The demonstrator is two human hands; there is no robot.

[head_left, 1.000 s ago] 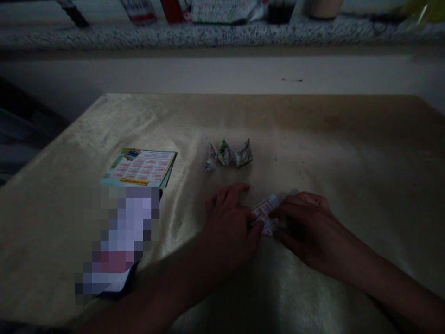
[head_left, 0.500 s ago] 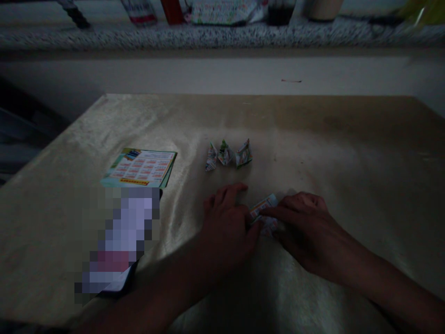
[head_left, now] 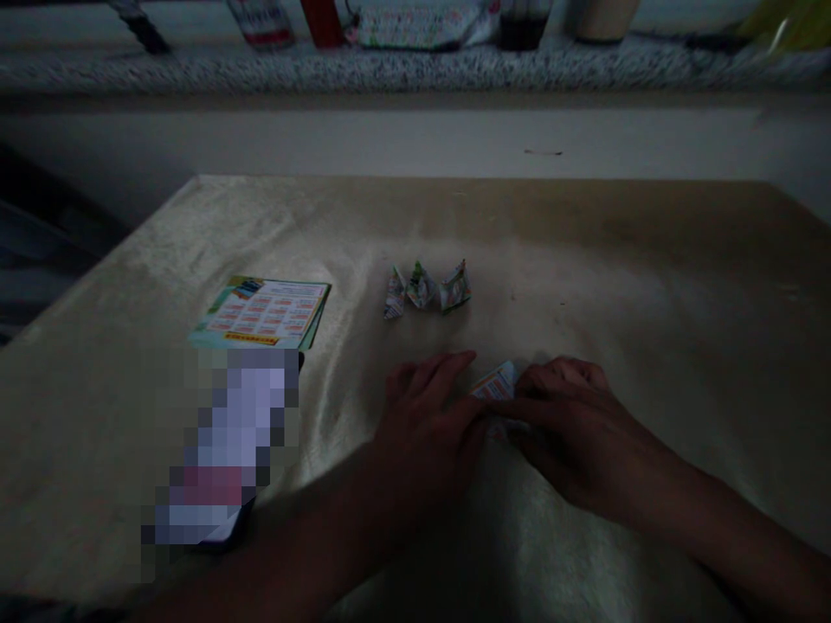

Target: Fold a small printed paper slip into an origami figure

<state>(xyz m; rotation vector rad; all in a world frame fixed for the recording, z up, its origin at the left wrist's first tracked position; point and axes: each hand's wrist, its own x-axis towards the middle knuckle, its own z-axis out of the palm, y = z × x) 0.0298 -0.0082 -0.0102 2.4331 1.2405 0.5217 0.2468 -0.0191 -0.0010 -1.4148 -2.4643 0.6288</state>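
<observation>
A small printed paper piece [head_left: 496,386] lies on the tan table [head_left: 616,285] between my two hands. My left hand [head_left: 425,424] rests flat on its left side, fingers stretched forward over the paper's edge. My right hand [head_left: 571,424] presses on it from the right, fingers curled and pinched onto the paper. Much of the paper is hidden beneath both hands. Three small folded paper shapes [head_left: 425,290] stand in a row just beyond my hands.
A stack of printed leaflets [head_left: 263,313] lies at the left. A phone [head_left: 221,450] with a blurred screen rests nearer the front left edge. A speckled counter [head_left: 415,65] with bottles and packets runs along the back.
My left fingers have stretched forward over the paper. My right hand has slid left, covering more of it. Less of the paper shows than before.
</observation>
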